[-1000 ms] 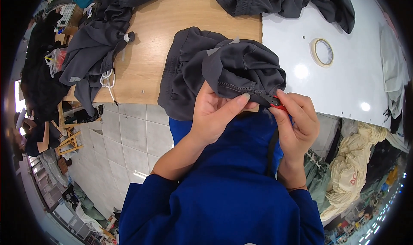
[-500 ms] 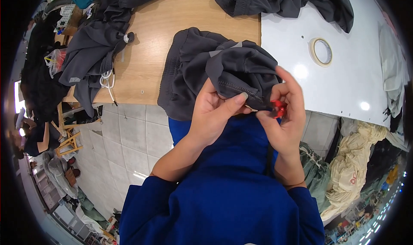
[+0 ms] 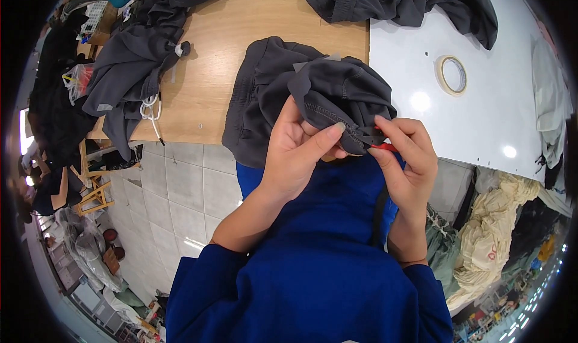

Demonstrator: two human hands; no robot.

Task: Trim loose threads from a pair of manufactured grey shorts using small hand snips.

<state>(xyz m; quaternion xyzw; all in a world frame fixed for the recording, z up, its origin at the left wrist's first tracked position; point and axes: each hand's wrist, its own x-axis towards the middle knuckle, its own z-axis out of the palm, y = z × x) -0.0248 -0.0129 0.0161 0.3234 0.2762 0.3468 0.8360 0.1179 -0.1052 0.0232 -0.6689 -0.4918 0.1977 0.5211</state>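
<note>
A dark grey garment (image 3: 259,96) with an elastic waistband lies bunched at the table's near edge. My left hand (image 3: 298,147) pinches a stitched seam of it between thumb and fingers, with the fabric folded back to show the stitching. In my right hand (image 3: 409,159) is a pair of small thread snips (image 3: 380,145) with red handles, gripped between thumb and fingers. Their dark blades lie against the cloth just right of the left fingertips. Whether the blade tips are apart or closed cannot be made out against the dark fabric.
A masking tape roll (image 3: 451,75) lies on the white board (image 3: 409,120) at right. More grey garments (image 3: 129,66) lie on the wooden table (image 3: 205,48) at left, one with a white cord (image 3: 150,111), and along the back. Cream cloth bundles (image 3: 490,234) stand at lower right.
My right hand has turned, bringing the snips from inside the curled fingers out to the seam edge, pointing left. My left hand keeps its pinch on the garment.
</note>
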